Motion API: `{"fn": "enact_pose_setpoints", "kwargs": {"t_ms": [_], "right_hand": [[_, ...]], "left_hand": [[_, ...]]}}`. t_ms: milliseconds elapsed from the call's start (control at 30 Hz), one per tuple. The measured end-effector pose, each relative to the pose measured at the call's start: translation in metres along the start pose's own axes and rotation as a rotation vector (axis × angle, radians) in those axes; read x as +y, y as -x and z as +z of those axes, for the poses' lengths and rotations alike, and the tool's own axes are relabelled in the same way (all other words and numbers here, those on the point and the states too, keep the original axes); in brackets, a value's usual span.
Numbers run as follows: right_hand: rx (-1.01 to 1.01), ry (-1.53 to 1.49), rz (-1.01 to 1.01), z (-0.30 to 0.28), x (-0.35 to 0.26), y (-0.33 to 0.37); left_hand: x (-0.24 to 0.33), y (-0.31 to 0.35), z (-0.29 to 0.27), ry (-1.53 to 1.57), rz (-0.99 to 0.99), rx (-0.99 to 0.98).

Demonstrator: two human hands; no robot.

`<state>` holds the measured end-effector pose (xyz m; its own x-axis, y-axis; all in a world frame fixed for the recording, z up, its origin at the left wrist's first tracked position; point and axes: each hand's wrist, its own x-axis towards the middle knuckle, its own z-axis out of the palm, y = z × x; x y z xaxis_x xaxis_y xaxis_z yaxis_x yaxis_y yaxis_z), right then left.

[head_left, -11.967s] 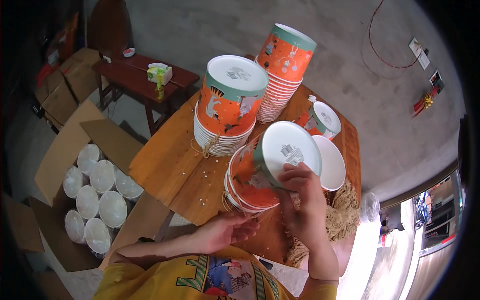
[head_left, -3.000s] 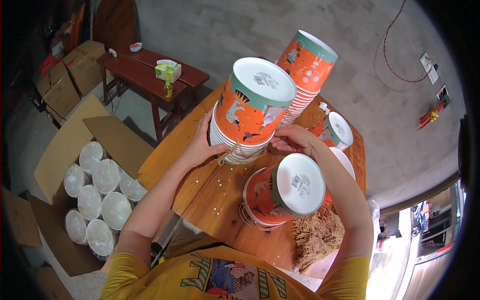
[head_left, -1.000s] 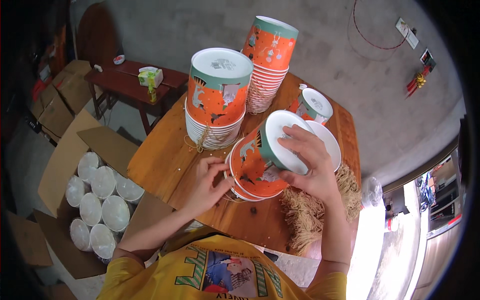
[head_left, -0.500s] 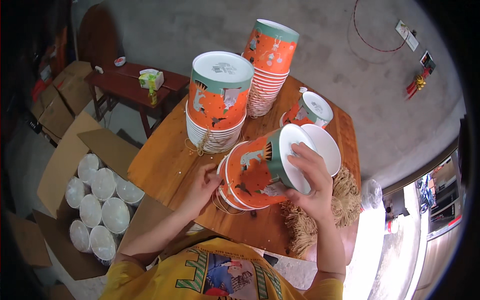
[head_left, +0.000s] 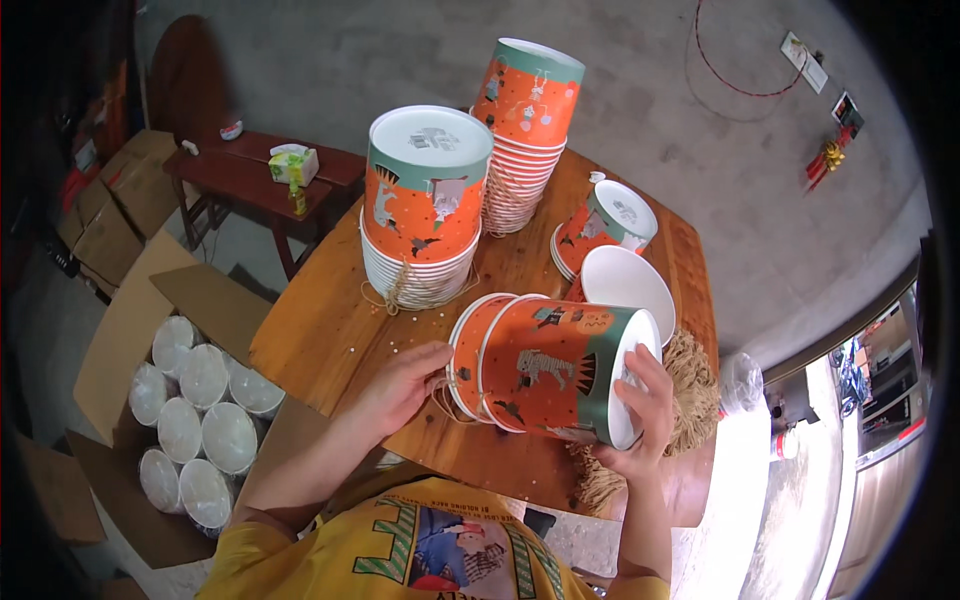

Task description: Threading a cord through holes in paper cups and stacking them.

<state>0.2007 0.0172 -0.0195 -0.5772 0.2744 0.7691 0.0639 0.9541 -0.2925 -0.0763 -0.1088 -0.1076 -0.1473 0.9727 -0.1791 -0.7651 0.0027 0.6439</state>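
Two nested orange paper buckets [head_left: 540, 365] with a green band and animal drawings lie on their side between my hands, their white base to the right. My right hand [head_left: 645, 410] is closed over that base, thumb below and fingers on top. At the rims on the left, the fingers of my left hand [head_left: 405, 385] grip the edge, beside a thin twine handle [head_left: 455, 405]. Just behind, a bucket [head_left: 628, 290] shows its white inside, and farther back other buckets [head_left: 605, 230] stand base up. A bundle of tan twine [head_left: 692, 390] lies partly hidden by my right hand.
Two tall stacks of upturned buckets, a nearer one [head_left: 425, 200] and a farther one [head_left: 525, 130], stand on the wooden table [head_left: 320, 320]. An open carton [head_left: 215, 295] at the left holds several white, plastic-wrapped round containers. A dark red bench [head_left: 240, 170] carries a tissue box [head_left: 293, 163].
The held buckets have tipped from slanting to nearly level, and their base has swung down and right with my right hand. My left hand stays at the rims.
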Motion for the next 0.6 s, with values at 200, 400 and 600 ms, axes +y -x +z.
{"fn": "enact_pose_setpoints", "kwargs": {"t_ms": [200,400,600], "right_hand": [[-0.068,0.161,-0.195,-0.002,-0.008,0.001],[-0.045,0.078,-0.214,-0.004,-0.012,0.007],[-0.141,0.109,-0.322,-0.022,-0.011,0.001]], "left_hand": [[0.003,-0.013,0.001,0.137,0.059,-0.039],[0.004,-0.020,-0.006,0.263,0.007,-0.026],[0.007,-0.018,-0.005,0.255,0.030,-0.009]]}}
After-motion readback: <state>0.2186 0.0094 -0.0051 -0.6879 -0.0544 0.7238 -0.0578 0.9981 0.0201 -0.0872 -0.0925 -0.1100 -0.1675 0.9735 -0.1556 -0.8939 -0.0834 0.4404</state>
